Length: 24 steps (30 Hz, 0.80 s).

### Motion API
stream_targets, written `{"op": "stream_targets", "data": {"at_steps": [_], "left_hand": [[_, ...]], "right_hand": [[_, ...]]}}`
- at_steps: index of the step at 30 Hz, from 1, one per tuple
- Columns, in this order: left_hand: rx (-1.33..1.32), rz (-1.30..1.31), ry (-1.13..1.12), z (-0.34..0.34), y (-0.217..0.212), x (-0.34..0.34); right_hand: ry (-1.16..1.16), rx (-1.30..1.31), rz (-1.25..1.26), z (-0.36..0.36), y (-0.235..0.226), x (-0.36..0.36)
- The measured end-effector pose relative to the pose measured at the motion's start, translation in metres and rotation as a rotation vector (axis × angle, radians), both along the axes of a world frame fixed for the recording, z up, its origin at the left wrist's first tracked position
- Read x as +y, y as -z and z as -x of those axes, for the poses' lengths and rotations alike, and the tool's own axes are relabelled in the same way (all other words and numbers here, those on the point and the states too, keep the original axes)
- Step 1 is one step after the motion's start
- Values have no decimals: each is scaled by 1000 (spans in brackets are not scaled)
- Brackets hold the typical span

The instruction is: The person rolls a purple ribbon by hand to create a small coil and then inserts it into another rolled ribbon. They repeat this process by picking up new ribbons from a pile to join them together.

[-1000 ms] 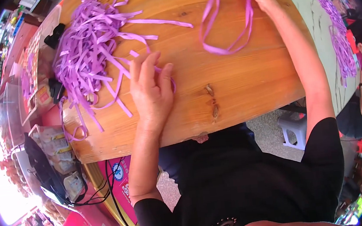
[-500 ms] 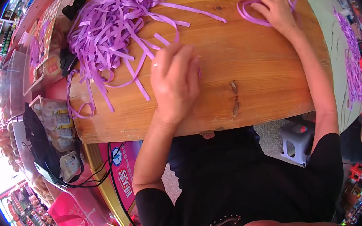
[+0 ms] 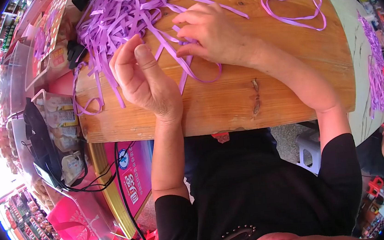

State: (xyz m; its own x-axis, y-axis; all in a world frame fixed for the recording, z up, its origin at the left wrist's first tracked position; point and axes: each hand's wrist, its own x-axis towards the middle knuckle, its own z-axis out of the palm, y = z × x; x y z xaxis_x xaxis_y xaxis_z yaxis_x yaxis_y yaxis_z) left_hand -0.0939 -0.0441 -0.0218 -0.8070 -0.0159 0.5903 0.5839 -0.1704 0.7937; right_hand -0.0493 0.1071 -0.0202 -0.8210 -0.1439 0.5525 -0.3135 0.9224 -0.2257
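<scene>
Your right hand [image 3: 214,37] pinches one purple ribbon [image 3: 196,68] w/ fingers closed on it, by the ribbon pile [image 3: 122,15] on the wooden desk [image 3: 245,101], while your left hand [image 3: 144,80] sits half-curled, holding nothing, fingertips touching the pile's edge strands.

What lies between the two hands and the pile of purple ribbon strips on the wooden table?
Nothing visible does. The right hand already pinches one strip at the edge of the pile of purple ribbon strips, and the left hand rests on strips on the wooden table.
</scene>
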Motion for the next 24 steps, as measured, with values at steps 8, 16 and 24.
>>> {"op": "stream_targets", "data": {"at_steps": [8, 16, 24], "left_hand": [[18, -36, 24, 0, -2, -1], [321, 70, 57, -16, -11, 0], [80, 246, 644, -50, -50, 26]], "right_hand": [[-101, -159, 475, -15, -18, 10], [-432, -302, 1414, -70, -86, 31], [-228, -185, 1130, -91, -76, 19]]}}
